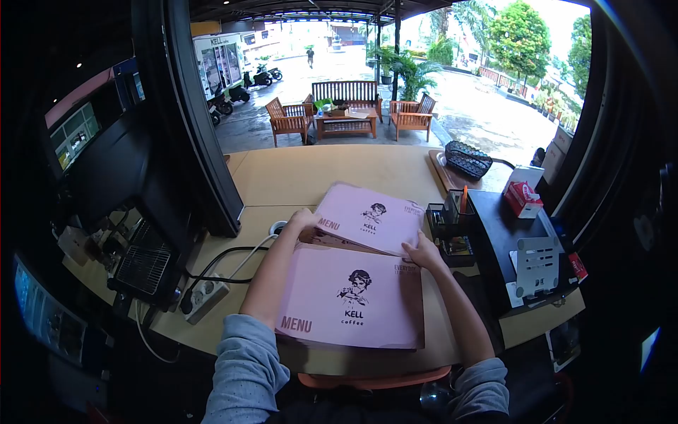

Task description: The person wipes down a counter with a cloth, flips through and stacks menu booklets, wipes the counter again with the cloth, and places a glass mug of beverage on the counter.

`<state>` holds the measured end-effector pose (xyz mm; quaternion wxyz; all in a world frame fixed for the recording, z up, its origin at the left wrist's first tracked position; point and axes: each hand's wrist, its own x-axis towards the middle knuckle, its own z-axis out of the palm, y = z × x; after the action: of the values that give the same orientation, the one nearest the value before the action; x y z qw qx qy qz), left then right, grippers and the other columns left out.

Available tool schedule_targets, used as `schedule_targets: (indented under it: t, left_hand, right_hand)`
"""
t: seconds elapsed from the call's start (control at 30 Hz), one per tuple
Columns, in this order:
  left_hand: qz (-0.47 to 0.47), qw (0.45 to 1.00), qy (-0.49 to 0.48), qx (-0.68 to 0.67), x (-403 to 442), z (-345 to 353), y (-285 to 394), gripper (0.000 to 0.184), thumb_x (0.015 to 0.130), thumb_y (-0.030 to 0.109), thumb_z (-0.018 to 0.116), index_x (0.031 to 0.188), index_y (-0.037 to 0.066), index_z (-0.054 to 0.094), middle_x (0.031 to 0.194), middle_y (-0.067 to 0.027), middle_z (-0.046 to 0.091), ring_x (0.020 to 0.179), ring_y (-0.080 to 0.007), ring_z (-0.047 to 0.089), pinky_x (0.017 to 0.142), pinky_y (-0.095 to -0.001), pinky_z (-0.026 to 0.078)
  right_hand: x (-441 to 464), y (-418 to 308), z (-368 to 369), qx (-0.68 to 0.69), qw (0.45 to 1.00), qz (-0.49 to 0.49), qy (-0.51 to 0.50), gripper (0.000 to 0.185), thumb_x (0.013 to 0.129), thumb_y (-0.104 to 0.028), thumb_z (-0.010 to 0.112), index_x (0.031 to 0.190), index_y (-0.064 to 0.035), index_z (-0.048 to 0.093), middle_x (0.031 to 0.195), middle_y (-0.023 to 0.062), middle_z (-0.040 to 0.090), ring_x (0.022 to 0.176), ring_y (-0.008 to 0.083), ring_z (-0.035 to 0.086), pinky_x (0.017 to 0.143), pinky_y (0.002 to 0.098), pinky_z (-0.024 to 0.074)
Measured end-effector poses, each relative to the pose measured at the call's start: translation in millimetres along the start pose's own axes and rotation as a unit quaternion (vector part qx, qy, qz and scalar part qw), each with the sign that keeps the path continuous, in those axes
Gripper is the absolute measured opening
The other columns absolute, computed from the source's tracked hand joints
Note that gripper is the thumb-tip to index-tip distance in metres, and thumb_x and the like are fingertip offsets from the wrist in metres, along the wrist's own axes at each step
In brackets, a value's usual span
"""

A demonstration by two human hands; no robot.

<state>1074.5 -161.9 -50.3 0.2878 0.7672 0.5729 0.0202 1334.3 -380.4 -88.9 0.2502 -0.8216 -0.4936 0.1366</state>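
A pink menu [392, 222] printed with "KELL coffee" is gripped at both sides, tilted over the far part of the counter. My left hand [304, 220] is closed on its left edge, and my right hand [422, 253] pinches its lower right corner with the thumb on top. Under its near edge, more menu edges show; I cannot tell how many. Closer to me lies a second pink menu [318, 293] with the same drawing, flat on the counter [268, 173] between my forearms.
At left are a monitor [116, 166], a keyboard [145, 258] and a power strip [205, 300] with cables. On the right stand a black desk organizer [452, 244], a red tissue pack [523, 200], a white stand [537, 267] and a black basket [467, 160]. Wooden seats [346, 92] stand outside.
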Motion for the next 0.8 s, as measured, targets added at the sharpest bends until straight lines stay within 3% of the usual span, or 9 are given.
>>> schedule_targets:
  t: [0.07, 0.13, 0.23, 0.3, 0.37, 0.4, 0.53, 0.57, 0.8]
  left_hand:
    - [0.005, 0.998, 0.035, -0.045, 20, 4, -7, 0.049, 0.080, 0.039, 0.052, 0.097, -0.006, 0.063, 0.103, -0.0239, 0.062, 0.095, -0.0301, 0.062, 0.084, -0.0356, 0.047]
    - [0.139, 0.948, 0.016, -0.287, 24, 1, -6, 0.034, 0.091, 0.029, 0.048, 0.095, -0.004, 0.057, 0.080, -0.0114, 0.063, 0.066, -0.0179, 0.063, 0.057, -0.0296, 0.054]
    - [0.176, 0.869, 0.042, -0.461, -34, -25, 26, 0.034, 0.089, 0.024, 0.048, 0.098, -0.009, 0.053, 0.085, -0.0112, 0.063, 0.075, -0.0189, 0.065, 0.066, -0.0325, 0.057]
    - [0.178, 0.864, 0.041, -0.469, -66, -41, 30, 0.030, 0.092, 0.020, 0.046, 0.106, -0.006, 0.048, 0.086, -0.0128, 0.062, 0.075, -0.0198, 0.065, 0.064, -0.0320, 0.059]
    - [0.198, 0.826, 0.041, -0.526, -94, -52, 21, 0.026, 0.092, 0.025, 0.046, 0.101, 0.001, 0.050, 0.089, -0.0088, 0.061, 0.075, -0.0179, 0.064, 0.069, -0.0315, 0.057]
    - [0.192, 0.815, 0.033, -0.546, -115, -59, 18, 0.025, 0.092, 0.025, 0.046, 0.101, 0.002, 0.051, 0.086, -0.0081, 0.062, 0.076, -0.0164, 0.064, 0.069, -0.0305, 0.057]
    - [0.169, 0.810, 0.004, -0.562, -199, -74, -11, 0.025, 0.092, 0.026, 0.048, 0.101, 0.003, 0.052, 0.083, -0.0063, 0.061, 0.068, -0.0123, 0.060, 0.062, -0.0266, 0.054]
    - [0.178, 0.847, -0.017, -0.501, -217, -77, -24, 0.026, 0.092, 0.028, 0.049, 0.098, 0.003, 0.053, 0.080, -0.0053, 0.060, 0.062, -0.0100, 0.059, 0.056, -0.0238, 0.051]
    - [0.206, 0.943, -0.105, -0.241, -260, -36, -101, 0.035, 0.089, 0.037, 0.055, 0.082, 0.002, 0.059, 0.065, 0.0001, 0.056, 0.049, -0.0040, 0.049, 0.046, -0.0188, 0.040]
  right_hand:
    - [1, -2, -2, 0.013, 1.000, -0.002, -0.011, 0.075, 0.082, -0.041, 0.057, 0.133, 0.0063, 0.029, 0.117, 0.0288, 0.052, 0.110, 0.0376, 0.052, 0.094, 0.0378, 0.0394]
    - [3, -2, -3, 0.024, 0.999, -0.006, -0.026, 0.074, 0.084, -0.040, 0.054, 0.133, 0.0084, 0.027, 0.116, 0.0295, 0.052, 0.108, 0.0389, 0.052, 0.093, 0.0392, 0.0402]
    - [10, -1, -10, 0.140, 0.989, -0.034, -0.020, 0.060, 0.088, -0.037, 0.049, 0.129, 0.0048, 0.036, 0.115, 0.0296, 0.053, 0.109, 0.0385, 0.052, 0.091, 0.0407, 0.0409]
    - [14, -7, -16, 0.247, 0.968, -0.023, 0.034, 0.049, 0.091, -0.035, 0.046, 0.121, 0.0030, 0.044, 0.108, 0.0266, 0.057, 0.101, 0.0346, 0.057, 0.086, 0.0403, 0.0436]
    - [8, -26, -37, 0.387, 0.920, -0.031, 0.061, 0.036, 0.093, -0.027, 0.046, 0.113, 0.0032, 0.049, 0.094, 0.0118, 0.061, 0.083, 0.0143, 0.057, 0.075, 0.0283, 0.0469]
    - [0, -34, -48, 0.455, 0.887, -0.052, 0.057, 0.033, 0.093, -0.023, 0.047, 0.113, 0.0036, 0.050, 0.096, 0.0104, 0.061, 0.084, 0.0129, 0.057, 0.074, 0.0270, 0.0470]
    - [-28, -43, -79, 0.596, 0.793, -0.123, -0.029, 0.032, 0.090, -0.012, 0.053, 0.114, 0.0082, 0.049, 0.100, 0.0104, 0.060, 0.085, 0.0126, 0.060, 0.074, 0.0235, 0.0486]
    - [-46, -47, -83, 0.599, 0.791, -0.118, -0.031, 0.031, 0.087, -0.009, 0.056, 0.112, 0.0083, 0.050, 0.096, 0.0102, 0.061, 0.082, 0.0115, 0.061, 0.071, 0.0233, 0.0501]
    - [-119, -19, -55, 0.422, 0.900, -0.028, -0.111, 0.022, 0.083, -0.016, 0.064, 0.099, -0.0025, 0.056, 0.080, -0.0003, 0.063, 0.068, 0.0054, 0.059, 0.054, 0.0204, 0.0460]
